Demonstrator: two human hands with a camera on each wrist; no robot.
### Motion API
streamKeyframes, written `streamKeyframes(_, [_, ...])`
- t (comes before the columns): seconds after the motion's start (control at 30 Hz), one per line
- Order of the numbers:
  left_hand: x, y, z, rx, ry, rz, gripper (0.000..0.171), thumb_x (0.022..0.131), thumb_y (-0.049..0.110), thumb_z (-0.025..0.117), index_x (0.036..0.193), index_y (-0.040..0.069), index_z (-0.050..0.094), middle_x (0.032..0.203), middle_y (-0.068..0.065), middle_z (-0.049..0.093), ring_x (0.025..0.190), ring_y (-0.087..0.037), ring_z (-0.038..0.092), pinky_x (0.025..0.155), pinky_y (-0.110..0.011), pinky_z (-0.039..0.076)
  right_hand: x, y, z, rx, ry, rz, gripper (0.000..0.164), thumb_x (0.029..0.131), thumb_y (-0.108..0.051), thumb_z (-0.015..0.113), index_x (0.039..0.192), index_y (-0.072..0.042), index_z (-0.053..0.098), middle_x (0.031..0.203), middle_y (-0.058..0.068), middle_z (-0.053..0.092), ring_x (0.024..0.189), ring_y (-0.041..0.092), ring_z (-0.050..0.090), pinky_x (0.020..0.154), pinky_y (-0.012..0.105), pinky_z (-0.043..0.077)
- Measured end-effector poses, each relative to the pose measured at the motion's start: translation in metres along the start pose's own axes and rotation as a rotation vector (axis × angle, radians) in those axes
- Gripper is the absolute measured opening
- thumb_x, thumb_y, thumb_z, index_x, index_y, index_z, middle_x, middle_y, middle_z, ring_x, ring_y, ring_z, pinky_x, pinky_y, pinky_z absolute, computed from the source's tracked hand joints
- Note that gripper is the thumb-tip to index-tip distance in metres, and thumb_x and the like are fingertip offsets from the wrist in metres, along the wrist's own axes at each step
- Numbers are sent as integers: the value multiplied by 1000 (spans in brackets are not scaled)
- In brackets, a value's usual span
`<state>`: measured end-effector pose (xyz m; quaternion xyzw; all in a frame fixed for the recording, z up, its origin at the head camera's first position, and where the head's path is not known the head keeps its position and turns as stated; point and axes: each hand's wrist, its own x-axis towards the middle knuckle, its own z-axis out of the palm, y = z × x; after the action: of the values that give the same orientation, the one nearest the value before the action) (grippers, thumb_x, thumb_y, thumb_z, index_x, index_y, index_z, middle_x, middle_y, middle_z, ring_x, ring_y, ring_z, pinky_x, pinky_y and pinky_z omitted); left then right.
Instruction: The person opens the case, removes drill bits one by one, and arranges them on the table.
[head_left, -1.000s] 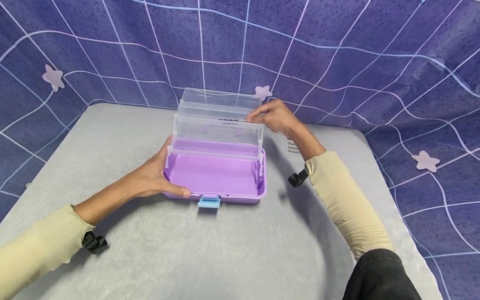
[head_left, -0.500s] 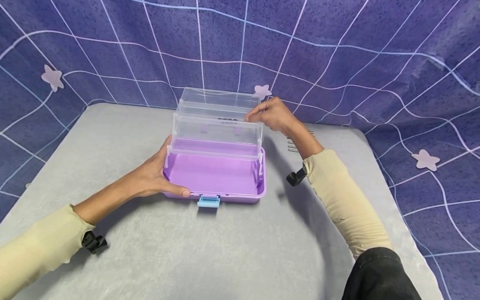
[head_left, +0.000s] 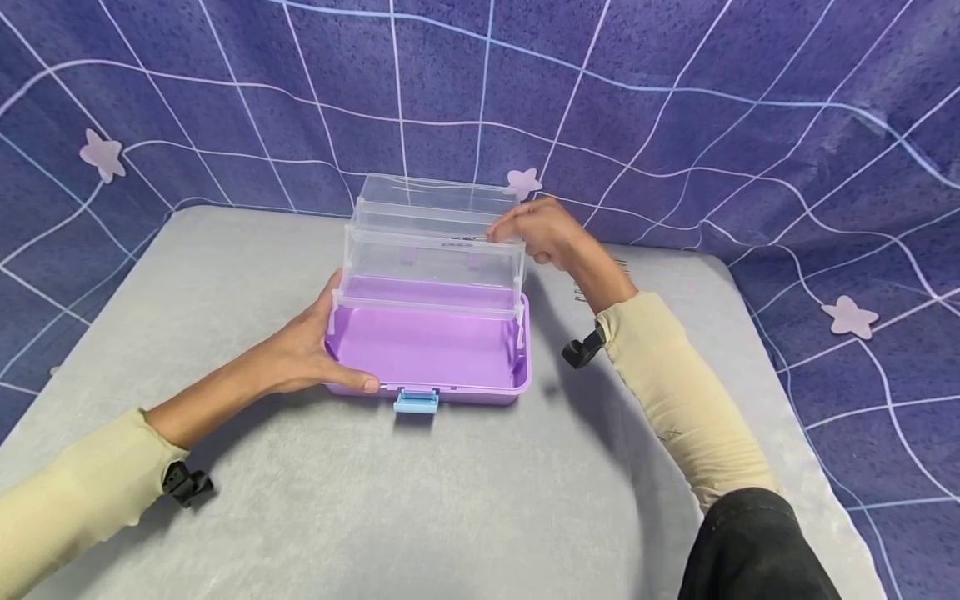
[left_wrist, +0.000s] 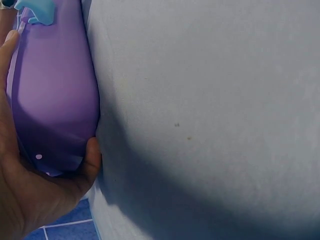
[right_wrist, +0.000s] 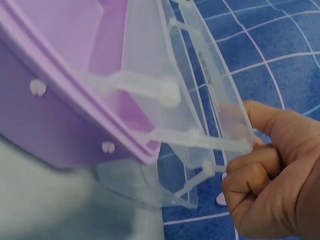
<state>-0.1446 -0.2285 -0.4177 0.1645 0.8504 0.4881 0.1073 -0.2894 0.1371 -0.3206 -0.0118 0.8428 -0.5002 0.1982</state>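
A purple storage box (head_left: 435, 350) with a blue latch (head_left: 416, 402) stands with its clear cantilever trays (head_left: 438, 258) raised. My left hand (head_left: 300, 350) grips its left end, thumb along the front rim and fingers around the side; the left wrist view shows a fingertip (left_wrist: 91, 155) at the lower edge. At the upper tray's right end, my right hand (head_left: 551, 233) has its fingertips over the wall, at the end of a dark twisted drill bit (head_left: 465, 240). In the right wrist view the index finger (right_wrist: 260, 115) reaches behind the clear wall, other fingers curled; its tip is partly hidden.
Several thin metal bits (head_left: 580, 292) lie on the grey table (head_left: 465, 508) right of the box, partly behind the right forearm. A purple grid-patterned cloth (head_left: 300, 108) hangs close behind the box.
My right hand has tipped forward and slightly left, its fingers lower at the upper tray, and the drill bit sits a little lower. The left hand keeps its grip on the box.
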Motion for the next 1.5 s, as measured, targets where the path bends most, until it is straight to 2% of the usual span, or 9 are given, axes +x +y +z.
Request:
streamKeyframes(0.33, [-1, 1, 1, 3, 2, -8, 166, 63, 26, 115, 178, 51, -2, 168, -10, 53, 140, -40, 65, 128, -74, 39, 1, 4, 3, -144, 81, -125, 22, 101, -16, 83, 123, -15, 87, 141, 9, 80, 44, 3, 30, 44, 22, 28])
streamKeyframes(0.47, [-1, 1, 1, -10, 1, 0, 166, 62, 24, 115, 178, 50, -1, 166, -11, 55, 139, -40, 66, 126, -72, 42, 1, 6, 2, -263, 114, -211, 20, 99, -21, 87, 117, -15, 90, 140, 6, 82, 86, 9, 71, 82, 28, 58])
streamKeyframes(0.57, [-1, 0, 1, -16, 1, -4, 166, 62, 23, 115, 178, 49, -1, 166, -12, 55, 138, -40, 67, 126, -71, 43, 0, 5, 2, -317, 117, -254, 19, 99, -24, 87, 114, -13, 90, 139, 7, 82, 138, 20, 68, 122, 41, 50])
streamKeyframes(0.6, [-1, 0, 1, -16, 1, -4, 166, 63, 23, 115, 178, 49, -1, 166, -11, 55, 138, -40, 67, 126, -71, 43, 0, 6, 2, -316, 117, -264, 19, 99, -24, 87, 114, -12, 90, 139, 8, 82, 141, 25, 66, 124, 45, 49])
streamKeyframes(0.77, [-1, 0, 2, -19, 2, 5, 164, 63, 24, 115, 178, 51, 0, 166, -9, 55, 136, -38, 68, 125, -69, 44, 0, 11, 1, -283, 125, -278, 17, 100, -23, 86, 113, -12, 90, 133, 7, 84, 96, 12, 67, 86, 29, 53])
streamKeyframes(0.93, [-1, 0, 1, -17, 2, 3, 165, 63, 24, 115, 178, 52, -1, 167, -7, 55, 135, -37, 69, 125, -68, 45, -1, 14, 0, -222, 106, -250, 17, 102, -21, 84, 116, -13, 89, 123, 9, 79, 48, 3, 38, 47, 22, 32])
streamKeyframes(1.13, [-1, 0, 0, 7, 8, -8, 167, 63, 26, 115, 180, 43, -3, 168, -9, 54, 135, -38, 69, 126, -71, 43, -4, 18, -1, -93, 69, -193, 20, 106, -17, 79, 124, -9, 85, 121, 11, 76, 46, 2, 35, 44, 21, 29])
streamKeyframes(1.4, [-1, -1, 0, 9, 11, -10, 168, 63, 27, 115, 181, 42, -3, 167, -8, 55, 134, -36, 69, 124, -66, 45, -6, 23, -6, 47, 89, -224, 17, 108, -13, 73, 120, -7, 82, 70, -6, 61, 45, 3, 35, 43, 21, 28])
streamKeyframes(1.5, [-1, 0, 0, -6, 8, -7, 167, 63, 25, 115, 181, 40, -2, 166, -8, 55, 133, -36, 70, 122, -65, 48, -8, 24, -10, 84, 107, -257, 16, 107, -13, 73, 120, -7, 82, 73, -10, 62, 44, 3, 34, 42, 21, 28])
